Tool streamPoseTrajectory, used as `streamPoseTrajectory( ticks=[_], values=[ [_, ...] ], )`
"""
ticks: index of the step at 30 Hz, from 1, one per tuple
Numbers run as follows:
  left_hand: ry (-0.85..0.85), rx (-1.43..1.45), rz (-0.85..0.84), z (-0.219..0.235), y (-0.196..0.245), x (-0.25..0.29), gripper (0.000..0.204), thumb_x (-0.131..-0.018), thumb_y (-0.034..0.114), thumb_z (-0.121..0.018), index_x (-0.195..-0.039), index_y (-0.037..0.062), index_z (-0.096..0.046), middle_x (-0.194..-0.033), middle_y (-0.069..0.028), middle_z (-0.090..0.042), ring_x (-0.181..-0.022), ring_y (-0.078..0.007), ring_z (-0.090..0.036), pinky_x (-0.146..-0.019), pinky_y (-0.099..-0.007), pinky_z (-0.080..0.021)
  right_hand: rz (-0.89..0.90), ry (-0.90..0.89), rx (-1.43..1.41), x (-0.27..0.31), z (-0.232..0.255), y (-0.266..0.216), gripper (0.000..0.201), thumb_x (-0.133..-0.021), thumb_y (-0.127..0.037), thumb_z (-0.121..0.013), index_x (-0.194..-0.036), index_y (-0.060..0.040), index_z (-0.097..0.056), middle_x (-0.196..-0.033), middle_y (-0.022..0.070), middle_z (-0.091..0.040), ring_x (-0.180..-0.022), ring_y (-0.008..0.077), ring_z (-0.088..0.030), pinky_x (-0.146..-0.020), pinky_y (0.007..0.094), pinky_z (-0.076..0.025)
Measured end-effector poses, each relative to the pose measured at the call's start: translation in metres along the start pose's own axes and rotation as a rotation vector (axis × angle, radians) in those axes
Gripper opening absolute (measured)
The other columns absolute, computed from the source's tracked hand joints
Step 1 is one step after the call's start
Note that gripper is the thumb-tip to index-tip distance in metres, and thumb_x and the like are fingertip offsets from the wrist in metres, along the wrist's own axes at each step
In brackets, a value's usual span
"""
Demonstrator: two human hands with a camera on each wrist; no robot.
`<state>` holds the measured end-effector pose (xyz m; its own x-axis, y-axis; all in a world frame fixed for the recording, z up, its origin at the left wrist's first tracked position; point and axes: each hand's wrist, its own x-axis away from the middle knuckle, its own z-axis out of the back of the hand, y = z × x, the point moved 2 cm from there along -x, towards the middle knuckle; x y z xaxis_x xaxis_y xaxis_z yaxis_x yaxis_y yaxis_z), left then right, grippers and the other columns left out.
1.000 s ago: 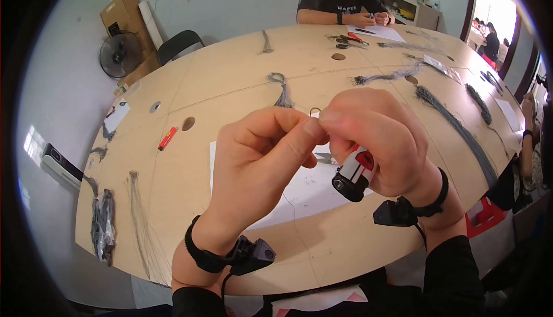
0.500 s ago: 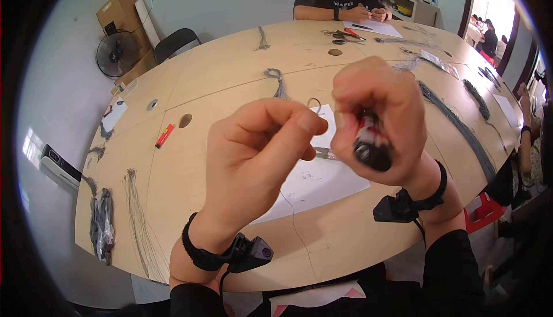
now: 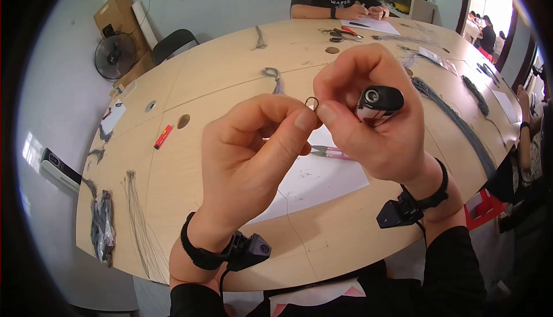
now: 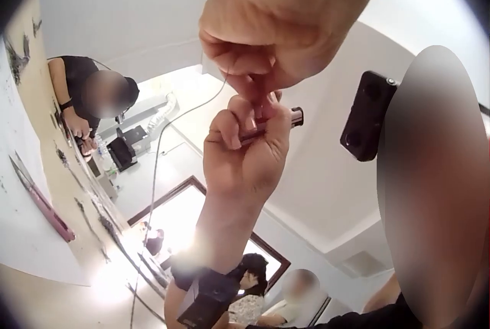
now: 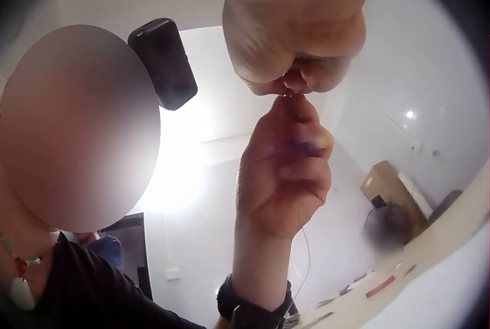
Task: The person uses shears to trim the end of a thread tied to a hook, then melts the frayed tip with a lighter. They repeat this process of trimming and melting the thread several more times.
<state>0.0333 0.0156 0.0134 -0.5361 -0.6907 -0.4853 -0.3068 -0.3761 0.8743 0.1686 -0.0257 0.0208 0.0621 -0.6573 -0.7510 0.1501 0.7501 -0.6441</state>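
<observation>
A small dark loop of cord (image 3: 311, 103) stands up from the pinched thumb and forefinger of my left hand (image 3: 247, 156). My right hand (image 3: 383, 121) grips a lighter (image 3: 379, 105), its dark end facing up, and its thumb and forefinger meet at the loop beside the left fingertips. A thin cord (image 4: 157, 161) hangs from the left hand in the left wrist view. Below the hands, pink-handled snips (image 3: 329, 152) lie on a white sheet (image 3: 311, 184). Whether the right fingertips pinch the loop itself is hidden.
Grey cord bundles lie around the table (image 3: 196, 202), one long bundle (image 3: 455, 118) at the right and loose strands (image 3: 137, 219) at the left. A red lighter (image 3: 163, 137) lies left of my hands. Another person (image 3: 340, 0) sits across, near scissors (image 3: 345, 33).
My right hand parted from the left, turned the lighter so its end points up, and came back to the left fingertips. The left hand kept its pinch on the loop.
</observation>
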Motion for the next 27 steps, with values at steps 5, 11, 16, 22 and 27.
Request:
streamPoseTrajectory(
  ticks=[5,11,16,22,27],
  values=[
    [-0.005,0.078,0.018,-0.004,-0.001,0.000,0.012,-0.077,0.008,-0.052,-0.080,-0.0032,-0.054,-0.074,-0.0056,-0.056,-0.062,-0.0077,-0.050,-0.055,-0.0184,-0.042,-0.023,-0.016,-0.031,-0.001,0.002,0.002,0.025,-0.069,0.006,-0.045,-0.092,0.0000,-0.036,-0.077,0.0074,-0.047,-0.063,0.0059,-0.045,-0.058,0.0192,-0.040],
    [0.039,0.035,-0.043,-0.003,-0.003,-0.001,0.015,-0.078,0.013,-0.051,-0.080,-0.0013,-0.053,-0.071,-0.0097,-0.056,-0.050,-0.0072,-0.048,-0.033,-0.0133,-0.027,-0.108,0.042,-0.102,-0.003,0.003,-0.001,0.025,-0.069,0.004,-0.045,-0.092,-0.0008,-0.037,-0.074,0.0067,-0.048,-0.058,0.0043,-0.044,-0.049,0.0170,-0.037],
    [0.001,0.083,0.031,-0.001,0.001,0.000,0.013,-0.077,0.009,-0.051,-0.081,-0.0028,-0.054,-0.076,-0.0072,-0.057,-0.062,-0.0081,-0.051,-0.055,-0.0194,-0.043,-0.228,0.045,-0.129,-0.004,0.004,-0.008,0.023,-0.069,0.004,-0.047,-0.090,-0.0007,-0.038,-0.074,0.0060,-0.049,-0.057,0.0045,-0.044,-0.048,0.0170,-0.037],
    [-0.007,0.057,0.195,0.000,0.001,-0.001,0.014,-0.077,0.011,-0.052,-0.081,-0.0020,-0.054,-0.076,-0.0060,-0.057,-0.061,-0.0077,-0.051,-0.053,-0.0181,-0.042,-0.085,0.007,-0.069,-0.003,0.005,0.003,0.025,-0.070,0.005,-0.048,-0.093,-0.0001,-0.038,-0.074,0.0059,-0.048,-0.062,0.0054,-0.045,-0.055,0.0176,-0.038],
    [-0.001,0.030,0.144,0.001,-0.003,-0.002,0.013,-0.076,0.010,-0.053,-0.080,-0.0022,-0.055,-0.075,-0.0057,-0.057,-0.061,-0.0082,-0.051,-0.053,-0.0185,-0.042,-0.100,-0.010,-0.051,-0.003,0.006,0.004,0.026,-0.070,0.005,-0.048,-0.094,-0.0003,-0.038,-0.074,0.0054,-0.048,-0.063,0.0050,-0.044,-0.055,0.0167,-0.037]
  ],
)
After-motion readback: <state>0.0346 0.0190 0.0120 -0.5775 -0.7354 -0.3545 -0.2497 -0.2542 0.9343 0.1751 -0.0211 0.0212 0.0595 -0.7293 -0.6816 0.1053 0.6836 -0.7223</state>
